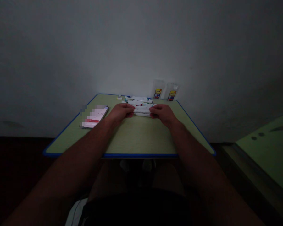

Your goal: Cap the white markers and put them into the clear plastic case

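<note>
White marker pens [142, 109] lie side by side across the middle of the table, between my two hands. My left hand [123, 112] is closed on their left ends, thumb and fingers together. At their right ends, my right hand [163, 113] pinches them in the same way. How many pens are in the grip I cannot make out. Just behind, several more white marker pens [135, 102] with coloured ends lie in a loose heap. Small white-and-coloured pieces [119, 98], perhaps caps, are at the heap's left.
Two clear plastic packs with yellow labels, a left one [158, 91] and a right one [171, 92], stand at the back by the wall [141, 47]. A phone [94, 117] with a lit screen lies at left on the blue-edged table [141, 141].
</note>
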`<state>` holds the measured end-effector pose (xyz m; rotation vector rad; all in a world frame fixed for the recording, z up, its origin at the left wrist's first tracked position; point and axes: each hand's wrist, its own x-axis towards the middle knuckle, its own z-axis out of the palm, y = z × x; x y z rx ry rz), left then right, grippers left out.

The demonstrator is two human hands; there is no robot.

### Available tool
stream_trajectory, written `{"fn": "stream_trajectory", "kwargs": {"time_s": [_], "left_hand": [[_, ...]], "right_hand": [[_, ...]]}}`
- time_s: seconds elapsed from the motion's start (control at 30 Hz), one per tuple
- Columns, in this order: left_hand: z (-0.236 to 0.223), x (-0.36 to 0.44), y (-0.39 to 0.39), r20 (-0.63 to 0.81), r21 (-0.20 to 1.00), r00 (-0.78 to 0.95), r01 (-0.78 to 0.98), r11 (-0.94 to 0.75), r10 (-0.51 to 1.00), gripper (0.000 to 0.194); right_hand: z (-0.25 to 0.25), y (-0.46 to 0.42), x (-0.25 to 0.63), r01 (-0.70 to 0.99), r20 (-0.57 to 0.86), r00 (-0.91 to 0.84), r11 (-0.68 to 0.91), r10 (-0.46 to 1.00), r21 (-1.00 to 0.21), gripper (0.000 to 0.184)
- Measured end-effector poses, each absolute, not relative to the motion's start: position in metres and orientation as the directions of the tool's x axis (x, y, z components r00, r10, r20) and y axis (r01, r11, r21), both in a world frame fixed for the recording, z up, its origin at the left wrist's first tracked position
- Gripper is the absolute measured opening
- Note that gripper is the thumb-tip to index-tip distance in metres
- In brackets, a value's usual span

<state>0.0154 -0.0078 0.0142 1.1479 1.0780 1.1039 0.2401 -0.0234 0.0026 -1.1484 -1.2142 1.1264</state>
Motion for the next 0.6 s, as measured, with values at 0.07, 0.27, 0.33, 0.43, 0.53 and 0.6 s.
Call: {"fn": "stream_trajectory", "kwargs": {"time_s": [0.07,0.27,0.33,0.43,0.53,0.6], "left_hand": [[0.0131,0.0149,-0.0069,-0.056,0.993,0.135,-0.092,0.069,0.989,0.008],[0.0119,0.0143,-0.0051,-0.054,0.992,0.126,-0.107,0.068,0.990,0.007],[0.0122,0.0144,-0.0054,-0.061,0.991,0.116,-0.110,0.074,0.991,0.008],[0.0127,0.0148,-0.0059,-0.066,0.990,0.118,-0.114,0.079,0.991,0.010],[0.0139,0.0154,-0.0071,-0.064,0.991,0.116,-0.111,0.077,0.991,0.011],[0.0150,0.0160,-0.0083,-0.066,0.991,0.109,-0.109,0.078,0.992,0.011]], "right_hand": [[0.0019,-0.0224,0.2408,-0.026,0.092,0.027,0.093,0.995,-0.995,0.023],[0.0041,-0.0234,0.2396,-0.056,0.117,0.024,0.118,0.993,-0.991,0.026],[0.0054,-0.0245,0.2383,-0.064,0.120,0.033,0.122,0.992,-0.990,0.028],[0.0067,-0.0262,0.2364,-0.063,0.113,0.042,0.115,0.993,-0.991,0.025],[0.0066,-0.0272,0.2354,-0.059,0.093,0.048,0.096,0.995,-0.994,0.022],[0.0059,-0.0273,0.2354,-0.056,0.090,0.045,0.093,0.995,-0.994,0.021]]}}
